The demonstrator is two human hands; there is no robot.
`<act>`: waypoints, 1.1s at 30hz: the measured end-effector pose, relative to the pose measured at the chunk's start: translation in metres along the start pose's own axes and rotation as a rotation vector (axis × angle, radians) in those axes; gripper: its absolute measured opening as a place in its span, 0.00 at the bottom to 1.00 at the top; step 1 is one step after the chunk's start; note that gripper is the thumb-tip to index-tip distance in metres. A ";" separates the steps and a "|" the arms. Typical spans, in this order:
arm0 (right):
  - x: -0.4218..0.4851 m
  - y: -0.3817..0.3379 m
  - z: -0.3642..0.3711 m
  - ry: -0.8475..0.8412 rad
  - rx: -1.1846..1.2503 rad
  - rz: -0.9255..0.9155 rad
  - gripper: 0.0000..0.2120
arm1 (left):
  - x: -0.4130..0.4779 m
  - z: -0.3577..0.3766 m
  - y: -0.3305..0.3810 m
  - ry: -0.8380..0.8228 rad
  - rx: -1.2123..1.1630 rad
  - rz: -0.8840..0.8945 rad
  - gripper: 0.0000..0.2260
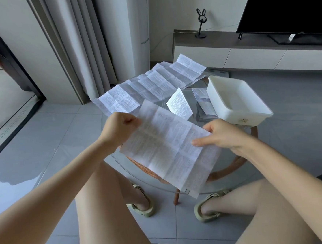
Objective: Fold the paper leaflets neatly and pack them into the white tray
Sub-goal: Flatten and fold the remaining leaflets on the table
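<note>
both hands pinch one creased leaflet (169,146): left hand (118,128) its left edge, right hand (220,135) its right; white tray (251,113) just beyond the right hand.

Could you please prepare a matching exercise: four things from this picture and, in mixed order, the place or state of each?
1. white tray
2. held leaflet
3. long leaflet
4. rabbit ornament

a. spread open at the far side of the table
b. on the TV stand
c. pinched by left hand and right hand
d. empty, at the table's right

Pairs: 1-d, 2-c, 3-a, 4-b
</note>
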State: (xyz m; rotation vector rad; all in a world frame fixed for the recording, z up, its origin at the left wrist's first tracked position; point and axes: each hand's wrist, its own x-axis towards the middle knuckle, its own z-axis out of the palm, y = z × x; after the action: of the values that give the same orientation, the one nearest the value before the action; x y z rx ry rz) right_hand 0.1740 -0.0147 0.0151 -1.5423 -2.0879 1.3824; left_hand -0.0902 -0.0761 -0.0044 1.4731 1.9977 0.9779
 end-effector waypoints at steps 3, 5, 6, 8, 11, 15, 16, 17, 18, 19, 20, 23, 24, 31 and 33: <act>-0.010 0.019 -0.003 0.014 0.037 0.078 0.11 | -0.004 0.002 -0.017 -0.086 0.014 -0.091 0.12; -0.013 0.029 -0.002 0.041 -0.009 0.116 0.13 | -0.008 0.007 -0.022 -0.120 0.071 -0.108 0.14; -0.012 0.033 -0.001 0.064 -0.042 0.126 0.18 | -0.011 0.012 -0.023 -0.122 0.104 -0.089 0.16; -0.008 0.041 0.005 0.129 -0.200 0.114 0.25 | -0.017 0.022 -0.025 -0.116 0.170 -0.025 0.20; -0.006 0.044 0.013 0.273 -0.520 0.096 0.21 | -0.022 0.040 -0.028 -0.039 0.259 0.056 0.20; -0.013 0.039 0.022 0.412 -0.847 0.028 0.16 | -0.024 0.052 -0.033 0.088 0.351 0.199 0.15; -0.013 0.042 0.025 0.488 -0.906 -0.031 0.17 | -0.024 0.053 -0.035 0.099 0.381 0.259 0.14; -0.012 0.045 0.028 0.561 -0.969 -0.101 0.20 | -0.024 0.055 -0.037 0.106 0.412 0.312 0.13; -0.011 0.049 0.030 0.618 -1.012 -0.202 0.23 | -0.024 0.055 -0.040 0.101 0.444 0.349 0.13; -0.011 0.051 0.033 0.665 -1.043 -0.354 0.24 | -0.024 0.056 -0.041 0.086 0.480 0.381 0.14; -0.011 0.053 0.037 0.642 -1.069 -0.526 0.23 | -0.024 0.056 -0.040 0.073 0.521 0.413 0.16; -0.008 0.066 0.044 0.281 -1.184 -0.903 0.33 | -0.023 0.054 -0.034 0.076 0.608 0.527 0.18; -0.006 0.071 0.045 0.156 -1.195 -0.956 0.33 | -0.023 0.054 -0.034 0.084 0.622 0.564 0.18; -0.008 0.090 0.027 -0.085 -1.144 -0.929 0.45 | -0.020 0.054 -0.040 0.151 0.764 0.596 0.15; -0.009 0.092 0.028 -0.126 -1.100 -0.883 0.46 | -0.021 0.052 -0.037 0.240 0.861 0.567 0.17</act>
State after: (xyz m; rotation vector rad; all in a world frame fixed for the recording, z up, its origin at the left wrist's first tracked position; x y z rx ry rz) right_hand 0.2198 -0.0357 -0.0676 -0.4306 -3.1900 -0.0395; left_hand -0.0689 -0.0887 -0.0669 2.5843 2.3696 0.4817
